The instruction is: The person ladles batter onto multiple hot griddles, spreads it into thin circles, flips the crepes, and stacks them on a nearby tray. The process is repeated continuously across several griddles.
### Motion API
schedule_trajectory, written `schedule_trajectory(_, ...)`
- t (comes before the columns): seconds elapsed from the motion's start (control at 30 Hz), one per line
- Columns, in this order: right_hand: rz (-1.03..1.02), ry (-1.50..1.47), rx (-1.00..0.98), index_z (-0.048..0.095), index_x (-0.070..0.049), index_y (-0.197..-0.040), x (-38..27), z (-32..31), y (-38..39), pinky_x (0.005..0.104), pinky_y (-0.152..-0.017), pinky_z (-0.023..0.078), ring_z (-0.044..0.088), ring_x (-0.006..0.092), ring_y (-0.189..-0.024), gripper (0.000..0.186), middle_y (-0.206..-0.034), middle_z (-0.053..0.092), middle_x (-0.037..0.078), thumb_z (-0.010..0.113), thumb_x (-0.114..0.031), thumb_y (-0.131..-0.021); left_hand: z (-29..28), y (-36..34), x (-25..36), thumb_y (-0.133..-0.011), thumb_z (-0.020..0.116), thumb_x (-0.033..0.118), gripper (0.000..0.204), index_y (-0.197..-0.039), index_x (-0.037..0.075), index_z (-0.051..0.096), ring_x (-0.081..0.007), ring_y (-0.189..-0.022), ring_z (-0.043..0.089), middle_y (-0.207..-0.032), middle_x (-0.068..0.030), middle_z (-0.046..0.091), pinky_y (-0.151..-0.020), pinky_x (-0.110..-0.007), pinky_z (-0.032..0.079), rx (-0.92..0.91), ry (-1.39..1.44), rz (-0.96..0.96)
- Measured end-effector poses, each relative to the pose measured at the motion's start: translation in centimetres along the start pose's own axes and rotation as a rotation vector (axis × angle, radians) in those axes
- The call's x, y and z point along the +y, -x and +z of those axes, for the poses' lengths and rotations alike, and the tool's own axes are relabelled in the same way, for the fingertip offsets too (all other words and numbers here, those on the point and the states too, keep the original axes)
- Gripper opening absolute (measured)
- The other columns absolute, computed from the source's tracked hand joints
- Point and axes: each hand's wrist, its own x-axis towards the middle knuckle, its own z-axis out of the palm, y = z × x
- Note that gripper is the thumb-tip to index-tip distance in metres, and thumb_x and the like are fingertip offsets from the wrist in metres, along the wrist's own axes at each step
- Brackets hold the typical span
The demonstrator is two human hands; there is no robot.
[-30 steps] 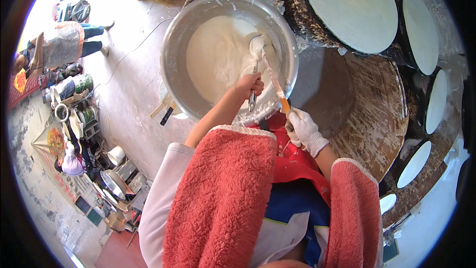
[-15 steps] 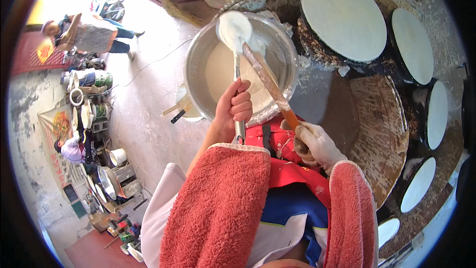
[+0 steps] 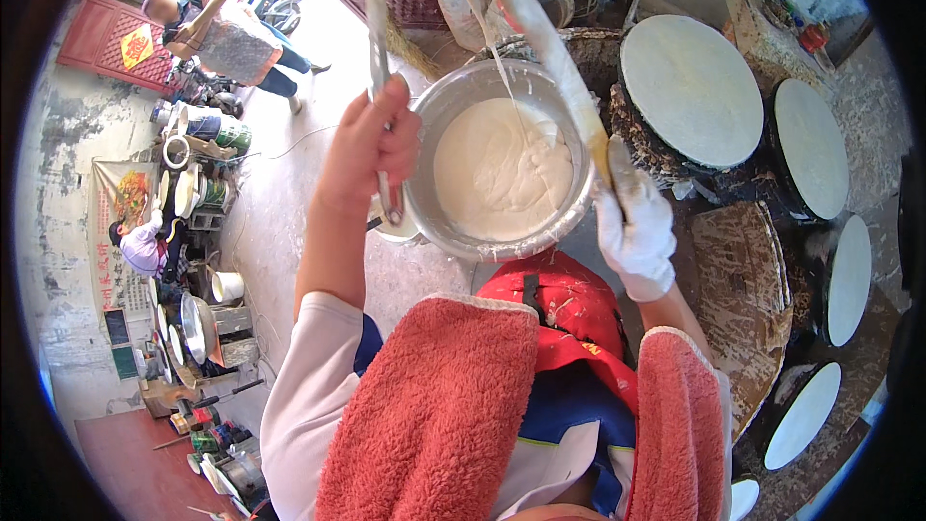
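Head view: the left hand (image 3: pixel 374 143) is gripping a metal ladle (image 3: pixel 378 39), its handle pointing forward; the gloved right hand (image 3: pixel 637 232) is gripping a smeared stick (image 3: pixel 548 43), slanting forward-left. Between the hands, the basin (image 3: pixel 497 250) is holding pale batter (image 3: pixel 492 174).

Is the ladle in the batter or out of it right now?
Out: the left hand holds the ladle clear of the batter, its bowl at the picture's top edge.

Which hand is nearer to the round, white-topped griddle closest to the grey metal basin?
Right. In the picture, the white-gloved right hand is just below and left of the griddle; the bare left hand is farther, near the left side of the basin.
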Motion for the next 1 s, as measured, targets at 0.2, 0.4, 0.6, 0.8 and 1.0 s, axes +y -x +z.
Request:
schedule_trajectory(0.2, 0.119, 0.505, -0.298, 0.054, -0.02, -0.133, 5.0, 2.5, 9.0, 0.0405, -0.049, 0.049, 0.059, 0.0294, -0.058, 0.052, -0.074, 0.055, 0.009, 0.066, -0.012, -0.084, -0.6, -0.2, -10.9, -0.104, 0.034, 0.027, 0.029, -0.081, 0.01, 0.034, -0.0056, -0.034, 0.026, -0.051, 0.0065, 0.028, -0.031, -0.024, 0.023, -0.336, 1.554, -0.701)
schedule_trajectory(0.4, 0.214, 0.784, -0.666, 0.05, -0.02, -0.136, 7.7, -5.4, 17.0, 0.0394, -0.044, 0.049, 0.057, 0.0282, -0.051, 0.049, -0.069, 0.049, 0.008, 0.06, -0.016, -0.088, -3.3, -1.4, -17.1, -0.102, 0.039, 0.026, 0.029, -0.077, 0.012, 0.036, -0.0055, -0.035, 0.025, -0.05, 0.0066, 0.026, -0.033, -0.025, 0.022, -0.231, 1.356, -0.655)
schedule_trajectory(0.6, 0.268, 0.377, -0.125, 0.062, -0.007, -0.121, 5.6, -4.8, 15.7, 0.0419, -0.053, 0.048, 0.057, 0.0324, -0.059, 0.043, -0.076, 0.057, 0.015, 0.07, -0.004, -0.08, -4.4, 0.2, -18.3, -0.1, 0.046, 0.031, 0.027, -0.079, 0.017, 0.037, -0.0061, -0.035, 0.023, -0.05, 0.0049, 0.03, -0.032, -0.025, 0.019, 0.169, -0.186, -0.429)
schedule_trajectory(0.8, 0.33, 0.417, -0.373, 0.062, -0.012, -0.122, 4.8, 1.4, 13.1, 0.0405, -0.051, 0.047, 0.056, 0.031, -0.056, 0.042, -0.073, 0.055, 0.012, 0.069, -0.01, -0.081, -3.3, -1.9, -19.7, -0.104, 0.038, 0.025, 0.03, -0.078, 0.01, 0.039, -0.0046, -0.038, 0.026, -0.053, 0.007, 0.027, -0.033, -0.024, 0.023, -0.189, 1.411, -0.906)
schedule_trajectory(1.0, 0.258, 0.388, -0.039, 0.05, -0.01, -0.137, 4.8, 0.8, 13.1, 0.0408, -0.06, 0.054, 0.065, 0.0352, -0.069, 0.053, -0.091, 0.063, 0.019, 0.065, -0.007, -0.085, -2.3, -0.6, -18.2, -0.102, 0.041, 0.032, 0.033, -0.077, 0.012, 0.039, -0.0046, -0.038, 0.027, -0.053, 0.0071, 0.026, -0.034, -0.025, 0.025, -0.053, 0.574, -0.809)
